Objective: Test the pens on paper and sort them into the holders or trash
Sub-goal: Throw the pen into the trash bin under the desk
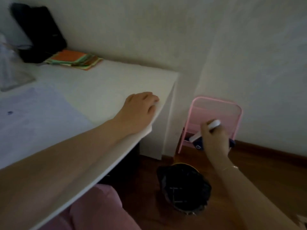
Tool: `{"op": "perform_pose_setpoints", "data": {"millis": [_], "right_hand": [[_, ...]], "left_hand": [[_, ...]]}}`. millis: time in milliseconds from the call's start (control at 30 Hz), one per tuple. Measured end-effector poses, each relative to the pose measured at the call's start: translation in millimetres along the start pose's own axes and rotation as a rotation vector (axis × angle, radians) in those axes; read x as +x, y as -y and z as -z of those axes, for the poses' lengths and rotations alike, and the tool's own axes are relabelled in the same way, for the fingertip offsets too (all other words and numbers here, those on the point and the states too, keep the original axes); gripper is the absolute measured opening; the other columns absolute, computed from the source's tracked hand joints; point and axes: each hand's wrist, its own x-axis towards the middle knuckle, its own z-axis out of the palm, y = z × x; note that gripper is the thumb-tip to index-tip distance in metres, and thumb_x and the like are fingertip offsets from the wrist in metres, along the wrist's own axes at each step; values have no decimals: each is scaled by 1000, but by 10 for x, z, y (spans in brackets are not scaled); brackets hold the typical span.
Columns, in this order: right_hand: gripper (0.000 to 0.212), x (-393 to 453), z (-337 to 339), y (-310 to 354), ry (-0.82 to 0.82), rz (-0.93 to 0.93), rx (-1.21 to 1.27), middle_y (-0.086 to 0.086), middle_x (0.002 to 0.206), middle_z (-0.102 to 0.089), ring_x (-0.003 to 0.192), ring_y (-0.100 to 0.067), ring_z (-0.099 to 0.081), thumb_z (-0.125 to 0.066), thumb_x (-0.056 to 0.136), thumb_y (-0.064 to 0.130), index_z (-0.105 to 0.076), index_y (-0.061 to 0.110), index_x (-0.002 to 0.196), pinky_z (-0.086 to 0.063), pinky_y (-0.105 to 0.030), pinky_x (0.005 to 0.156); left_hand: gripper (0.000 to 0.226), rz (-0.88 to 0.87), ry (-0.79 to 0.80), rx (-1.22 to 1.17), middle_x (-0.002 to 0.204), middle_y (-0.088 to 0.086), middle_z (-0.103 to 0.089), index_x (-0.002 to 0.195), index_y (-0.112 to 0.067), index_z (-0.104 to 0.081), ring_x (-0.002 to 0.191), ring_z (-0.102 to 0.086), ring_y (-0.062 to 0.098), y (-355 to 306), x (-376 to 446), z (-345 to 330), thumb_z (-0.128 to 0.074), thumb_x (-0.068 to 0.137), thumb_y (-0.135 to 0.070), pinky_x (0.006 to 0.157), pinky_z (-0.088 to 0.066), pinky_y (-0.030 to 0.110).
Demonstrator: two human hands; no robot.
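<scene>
My right hand [214, 140] reaches down beside the desk and grips a white pen [214, 124], whose end sticks out above my fingers. It hovers above and behind a small trash bin [184, 188] lined with a black bag that stands on the wooden floor. My left hand [141, 110] rests on the right edge of the white desk [106, 90], fingers curled over the edge. A sheet of paper [36, 117] with a dark ink mark lies on the desk at the left.
A pink wire rack [216, 110] stands against the wall behind my right hand, with a blue object [197, 144] in it. A stack of coloured paper [74, 61] and a black item [39, 32] sit at the desk's back. A pink seat [93, 211] is below.
</scene>
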Motion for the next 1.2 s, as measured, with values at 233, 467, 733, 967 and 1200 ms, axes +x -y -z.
{"op": "perform_pose_setpoints", "data": {"millis": [233,467,733,967,1200], "right_hand": [[26,-247,-419,-1180,553,-343,-310,-14,94,-65,91,-32,-61,-49,93,37,-53,12,89,-45,-35,76],[11,-198,-541,-1351,635,-456,-332,-17,87,-61,76,-29,-58,-48,89,10,-57,4,84,-43,-29,60],[22,141,-302,80,166,-5,-66,-10,95,-66,85,-24,-61,-46,91,8,-67,6,99,-44,-24,74],[20,-298,-507,2314,199,567,390,-2,78,-66,73,-17,-61,-51,83,4,-67,15,87,-47,-24,68],[24,-1145,-1574,3353,596,858,264,-3,80,-64,71,-14,-55,-51,81,-2,-66,17,86,-48,-28,74]], "left_hand": [[46,65,-38,-35,131,3,-53,122,-18,-55,121,-45,27,-38,37,-12,-35,84,-34,105,-31,42],[34,42,-66,-14,129,4,-54,122,-16,-56,117,-48,27,-7,50,-58,-43,92,-26,101,-34,39],[34,48,-84,-36,118,5,-61,114,-16,-61,104,-57,25,-51,2,16,-42,88,-27,94,-42,38],[23,225,-219,-38,111,-4,-61,108,-27,-62,103,-58,17,420,-318,700,-45,93,-19,89,-43,33],[20,489,-434,103,96,1,-66,91,-18,-68,86,-62,22,1605,-1587,1579,-54,86,-5,79,-48,34]]}}
